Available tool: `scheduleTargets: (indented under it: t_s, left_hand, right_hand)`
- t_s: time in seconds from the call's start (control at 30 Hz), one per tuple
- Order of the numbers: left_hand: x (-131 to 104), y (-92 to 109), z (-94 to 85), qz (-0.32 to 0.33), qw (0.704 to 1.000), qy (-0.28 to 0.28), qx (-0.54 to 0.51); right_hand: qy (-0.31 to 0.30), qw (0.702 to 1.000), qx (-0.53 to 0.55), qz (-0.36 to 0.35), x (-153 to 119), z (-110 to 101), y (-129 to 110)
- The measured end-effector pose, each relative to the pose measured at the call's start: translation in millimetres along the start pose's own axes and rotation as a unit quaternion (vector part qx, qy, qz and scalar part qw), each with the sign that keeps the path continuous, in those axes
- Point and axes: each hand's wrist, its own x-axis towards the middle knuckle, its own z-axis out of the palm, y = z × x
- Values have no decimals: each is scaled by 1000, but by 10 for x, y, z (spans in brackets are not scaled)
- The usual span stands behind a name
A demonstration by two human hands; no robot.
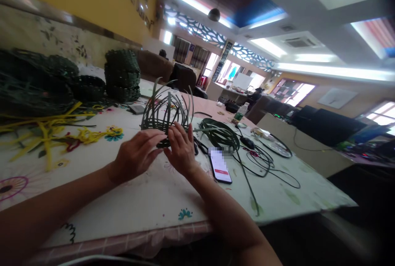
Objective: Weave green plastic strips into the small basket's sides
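Note:
A partly woven dark green basket [163,114], with loose strips curving up from its rim, is in front of me on the table. My left hand [137,153] is at its near left side, fingers bent and pressed together against the weave. Against its near right side is my right hand [181,149], fingers bent onto the strips, the thumb side toward the left hand. One long green strip [212,129] runs from the basket to the right, over a coil of green strips [219,134].
A lit phone [219,167] lies right of my right hand. Yellow strips [46,134] and finished green baskets [121,75] are at the left. Beyond the coil are a bottle [240,112], a black mouse [247,142] and black cables [268,163].

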Motion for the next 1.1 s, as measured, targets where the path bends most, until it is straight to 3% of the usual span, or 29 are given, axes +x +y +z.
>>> scheduleTargets:
  t_s: [0.17, 0.27, 0.43, 0.57, 0.7, 0.83, 1.1]
  left_hand:
    - [-30, 143, 112, -31, 997, -35, 62]
    - [4, 58, 95, -30, 996, -69, 48]
    - [84, -91, 23, -60, 987, -132, -67]
    - [112, -133, -39, -111, 985, -111, -68]
    - [153, -232, -126, -192, 975, -96, -62]
    - [195, -324, -184, -264, 955, -108, -77]
    - [179, -290, -169, -251, 952, -143, -101]
  right_hand:
    - [-51, 998, -10, 17, -9, 16, -176]
    - [-49, 999, -15, -1, -3, 45, -215]
    - [-84, 996, 8, -35, 33, 39, -157]
    - [-82, 993, 65, -58, 53, -64, -59]
    - [-23, 993, 113, 33, 44, -128, 49]
    - [-39, 990, 119, 63, 47, -103, 109]
    - [-6, 990, 57, 128, 69, -129, 69]
